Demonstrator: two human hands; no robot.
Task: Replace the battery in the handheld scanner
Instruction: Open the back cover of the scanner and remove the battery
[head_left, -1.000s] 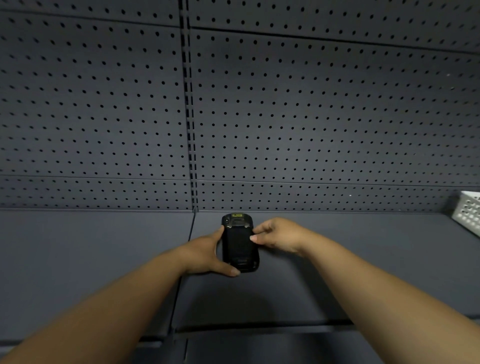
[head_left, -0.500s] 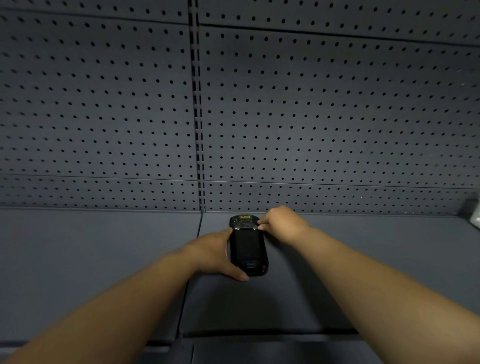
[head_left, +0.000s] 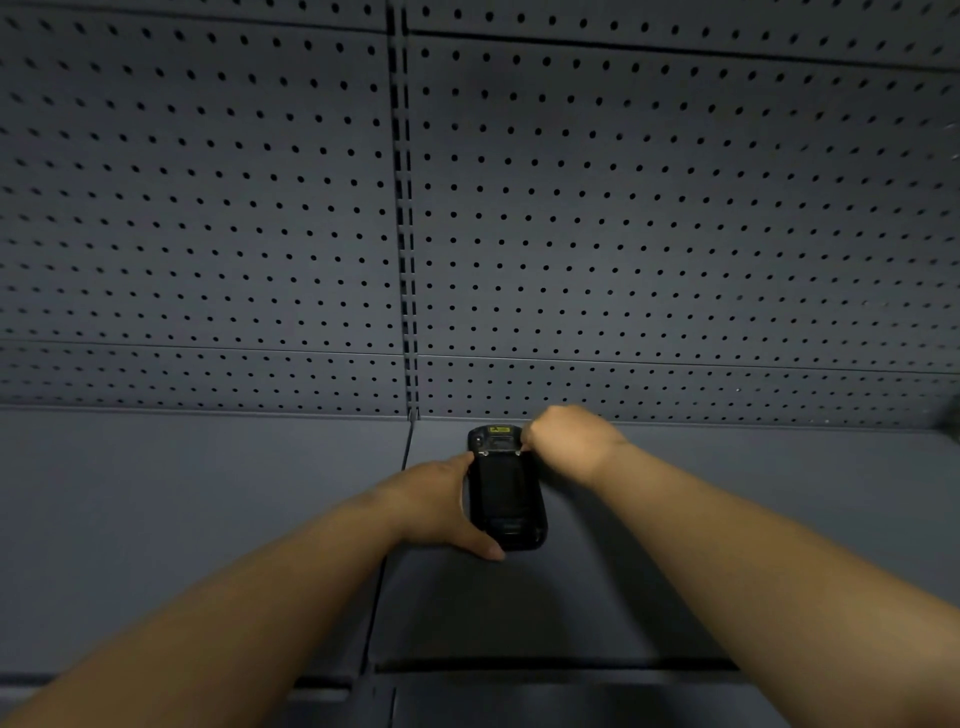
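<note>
The scanner (head_left: 503, 488) lies flat on the dark grey shelf (head_left: 208, 519), just right of the seam between two shelf panels and close to the pegboard wall (head_left: 623, 208) behind. It's a black, chunky handheld with rounded corners, lying lengthwise away from the person. A small yellow label sits at the far end, and below that is a ridged section with two tiny bright specks at its corners. The long middle panel is plain and dark; near the close end there's a small recessed patch, too dim to make out.

The left hand (head_left: 441, 506) cups the scanner's left side, thumb running along the near edge and fingertips touching the upper left edge, so it's clamped around the body. The right hand (head_left: 569, 441) is curled at the far right corner, fingers bunched against the top end; whether they're pinching anything, I can't tell.
</note>
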